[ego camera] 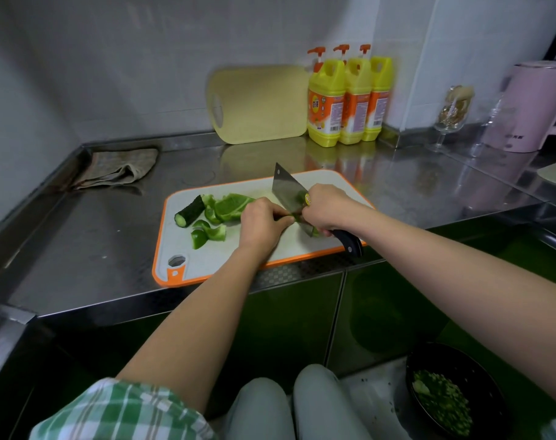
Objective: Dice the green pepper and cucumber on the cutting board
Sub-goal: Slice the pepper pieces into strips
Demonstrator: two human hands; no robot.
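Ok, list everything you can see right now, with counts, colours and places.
cutting board: one, white, orange rim, on steel counter
cucumber piece: one, dark green, board's left end
green pepper pieces: several, bright green, beside the cucumber
green vegetable piece: one, at the blade, kind unclear
cleaver: one, steel, black handle, over the board
spare cutting board: one, pale yellow, leaning on wall
dish soap bottles: three, yellow, by the wall
cloth: one, beige, back left
stemmed glasses: two, clear, back right
kettle: one, pink, far right
bowl: one, black, diced green bits inside, lower right
left hand: holds the green vegetable piece
right hand: grips the cleaver handle
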